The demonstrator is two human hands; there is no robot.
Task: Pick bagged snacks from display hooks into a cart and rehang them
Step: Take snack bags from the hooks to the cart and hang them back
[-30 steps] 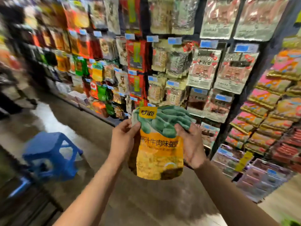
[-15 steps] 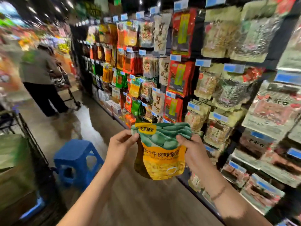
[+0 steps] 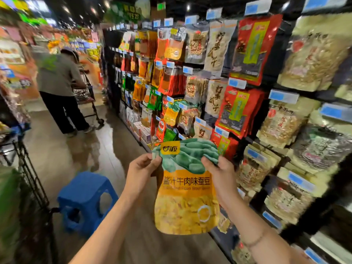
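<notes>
A yellow and green snack bag (image 3: 185, 195) hangs upright in front of me, held by both hands at its top corners. My left hand (image 3: 140, 173) pinches the top left corner beside the yellow logo. My right hand (image 3: 222, 173) grips the top right corner, crumpling the green part. The display wall (image 3: 238, 82) of hooked snack bags runs along the right, just beyond the bag. A dark wire cart (image 3: 28, 180) stands at the left edge with a green bag inside.
A blue plastic stool (image 3: 85, 201) sits on the floor left of my arms. A person (image 3: 59, 88) with another cart (image 3: 85, 96) stands further down the aisle. Blue price tags (image 3: 283, 96) stick out from the hooks.
My view has swung left along the aisle and lifted, bringing the person, the far shelves and the cart into sight. Both hands keep the same hold on the bag.
</notes>
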